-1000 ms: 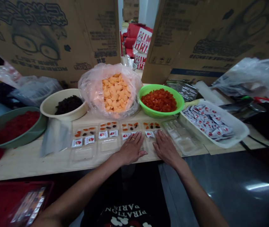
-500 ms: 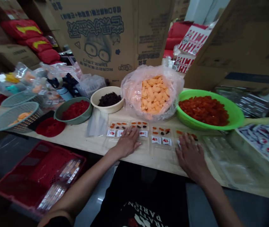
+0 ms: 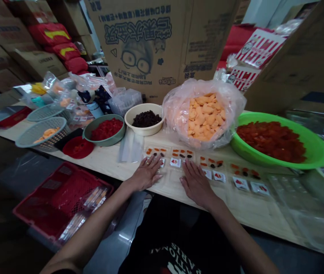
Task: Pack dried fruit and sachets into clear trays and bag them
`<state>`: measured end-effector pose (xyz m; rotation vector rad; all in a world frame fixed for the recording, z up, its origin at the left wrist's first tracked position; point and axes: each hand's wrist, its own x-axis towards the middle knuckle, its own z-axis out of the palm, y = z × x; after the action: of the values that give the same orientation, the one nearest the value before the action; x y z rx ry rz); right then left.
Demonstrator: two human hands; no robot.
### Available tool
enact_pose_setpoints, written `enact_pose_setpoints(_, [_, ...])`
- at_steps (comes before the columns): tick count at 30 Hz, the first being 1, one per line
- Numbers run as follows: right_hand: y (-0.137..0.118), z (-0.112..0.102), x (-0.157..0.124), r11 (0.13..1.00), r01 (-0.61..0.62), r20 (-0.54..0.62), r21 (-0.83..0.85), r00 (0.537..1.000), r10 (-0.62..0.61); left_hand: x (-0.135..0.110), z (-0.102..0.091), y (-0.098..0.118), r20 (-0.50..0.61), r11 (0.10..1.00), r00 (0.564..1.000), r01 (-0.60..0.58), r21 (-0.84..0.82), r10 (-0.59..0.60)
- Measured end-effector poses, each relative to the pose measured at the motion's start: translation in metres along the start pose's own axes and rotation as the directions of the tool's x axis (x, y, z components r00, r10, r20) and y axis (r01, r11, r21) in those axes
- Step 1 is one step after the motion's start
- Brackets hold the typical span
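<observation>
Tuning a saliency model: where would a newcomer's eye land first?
Probably the bright green bowl of orange-red pieces, right side. Next, the plastic bag of pale orange pieces, left of it. Then the left hand and right hand, over clear trays in front.

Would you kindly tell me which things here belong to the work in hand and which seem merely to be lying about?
Likely part of the work:
- clear trays
- white sachets
- cream bowl of dark pieces
- green bowl of orange-red pieces

Probably just lying about:
- striped boxes
- red packages with yellow marks
- large printed carton
</observation>
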<state>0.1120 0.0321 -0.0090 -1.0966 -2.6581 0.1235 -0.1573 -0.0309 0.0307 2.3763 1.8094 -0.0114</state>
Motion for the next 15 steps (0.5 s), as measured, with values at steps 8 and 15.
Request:
enact_pose_setpoints(8, [-0.017,-0.008,0.012,1.000,-0.030,-0.015,-0.002,0.999,0.030,0.007,0.013,0.013,-0.083,0.999,0.996,-0.036,-0.004,0.036])
enact_pose_setpoints(15, [-0.028,-0.006,0.027,0.998,-0.022,0.107,0.056,0.994,0.016,0.016,0.021,0.013,-0.126,0.999,0.991,-0.039,0.007,0.039])
